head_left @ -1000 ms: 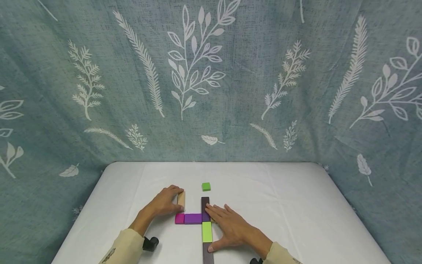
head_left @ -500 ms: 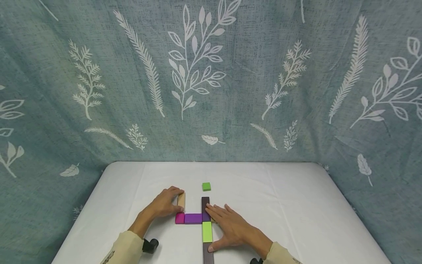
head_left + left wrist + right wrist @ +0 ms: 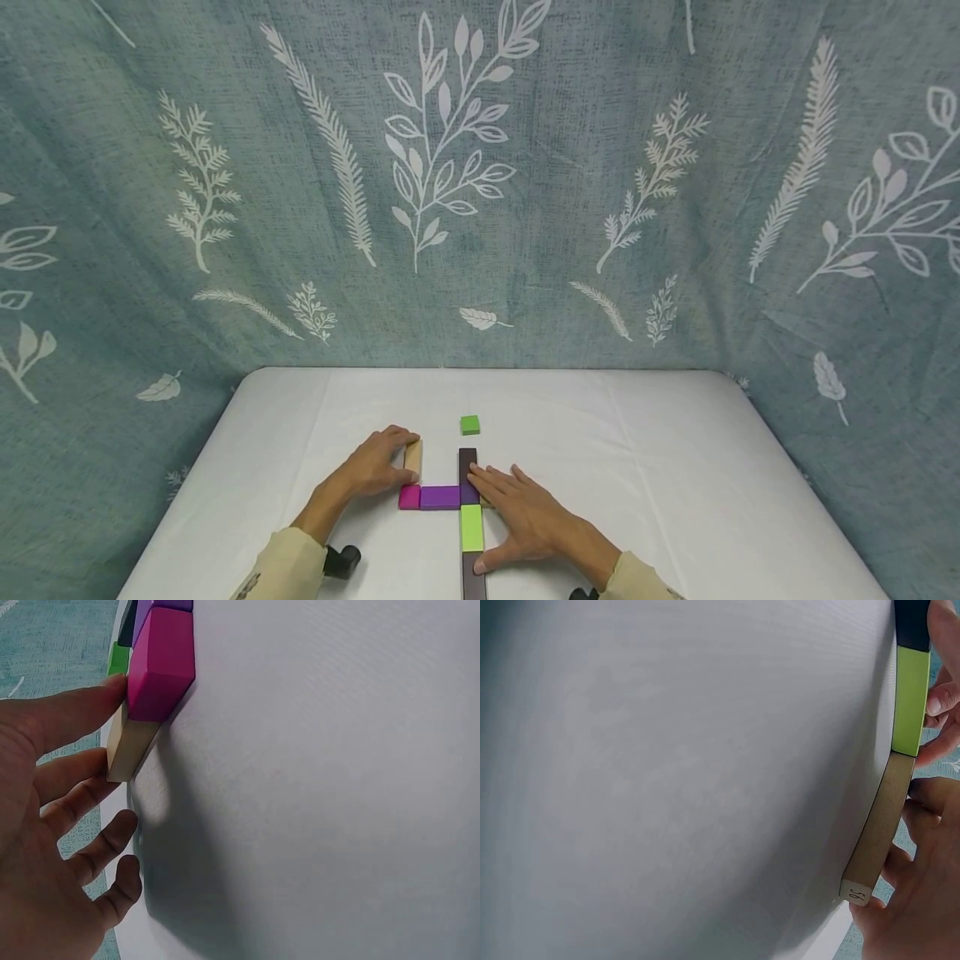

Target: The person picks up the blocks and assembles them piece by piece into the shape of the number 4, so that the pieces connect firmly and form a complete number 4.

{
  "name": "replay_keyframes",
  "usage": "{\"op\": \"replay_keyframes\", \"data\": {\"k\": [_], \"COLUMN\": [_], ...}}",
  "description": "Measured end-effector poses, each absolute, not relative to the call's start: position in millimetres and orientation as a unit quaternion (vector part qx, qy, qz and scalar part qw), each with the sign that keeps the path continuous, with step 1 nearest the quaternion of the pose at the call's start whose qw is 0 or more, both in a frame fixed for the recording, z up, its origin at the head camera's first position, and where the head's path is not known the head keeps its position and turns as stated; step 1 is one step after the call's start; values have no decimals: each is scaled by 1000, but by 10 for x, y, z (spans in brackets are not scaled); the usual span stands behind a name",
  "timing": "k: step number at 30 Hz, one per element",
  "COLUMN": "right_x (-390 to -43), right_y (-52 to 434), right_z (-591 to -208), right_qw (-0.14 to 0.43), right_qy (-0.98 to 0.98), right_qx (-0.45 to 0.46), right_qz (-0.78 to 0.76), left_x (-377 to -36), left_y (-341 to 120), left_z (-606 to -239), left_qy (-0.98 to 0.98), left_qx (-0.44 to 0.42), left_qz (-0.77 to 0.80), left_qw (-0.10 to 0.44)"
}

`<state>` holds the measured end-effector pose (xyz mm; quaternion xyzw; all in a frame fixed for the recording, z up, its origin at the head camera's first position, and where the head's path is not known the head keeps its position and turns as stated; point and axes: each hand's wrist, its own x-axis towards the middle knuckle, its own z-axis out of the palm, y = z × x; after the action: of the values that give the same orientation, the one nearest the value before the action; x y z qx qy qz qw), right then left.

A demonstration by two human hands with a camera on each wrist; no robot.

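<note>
My left hand (image 3: 372, 463) pinches a tan wooden block (image 3: 413, 461) lengthwise, thumb at its near end and index fingertip at its far end. That block stands right at a magenta block (image 3: 409, 497), which continues into a purple block (image 3: 440, 498). The purple one meets an upper dark block (image 3: 467, 465). Nearer me, a lime block (image 3: 472, 527) and a lower dark block (image 3: 474, 583) carry on the column. My right hand (image 3: 528, 521) lies spread, fingertips on the upper dark block, thumb on the lower one. It mostly hides a second tan block (image 3: 877, 832), numbered on its end.
A small green block (image 3: 470, 425) lies apart beyond the column's far end. Everything is on a white-covered table (image 3: 675, 467). A leaf-patterned teal cloth (image 3: 525, 250) hangs behind it. A black wrist device (image 3: 342, 561) sits under the left forearm.
My left hand has slid the tan block very slightly toward me, closer against the magenta block. The right hand and the other blocks stay where they were.
</note>
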<state>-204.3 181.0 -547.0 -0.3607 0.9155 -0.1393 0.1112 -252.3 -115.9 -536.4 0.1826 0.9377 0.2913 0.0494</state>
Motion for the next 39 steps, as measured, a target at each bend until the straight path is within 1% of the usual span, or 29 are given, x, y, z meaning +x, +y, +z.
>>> {"op": "replay_keyframes", "data": {"k": [25, 39], "right_x": [-2019, -2042], "right_y": [1812, 1817], "right_z": [-5471, -5474], "right_qw": [120, 110], "right_qy": [916, 915], "right_qx": [-355, -363], "right_qz": [-145, -136], "left_x": [-2497, -2543], "left_y": [-1158, -1159], "left_z": [-5392, -5384], "left_qy": [935, 937], "left_qx": [179, 176], "left_qz": [299, 295], "left_qw": [60, 65]}}
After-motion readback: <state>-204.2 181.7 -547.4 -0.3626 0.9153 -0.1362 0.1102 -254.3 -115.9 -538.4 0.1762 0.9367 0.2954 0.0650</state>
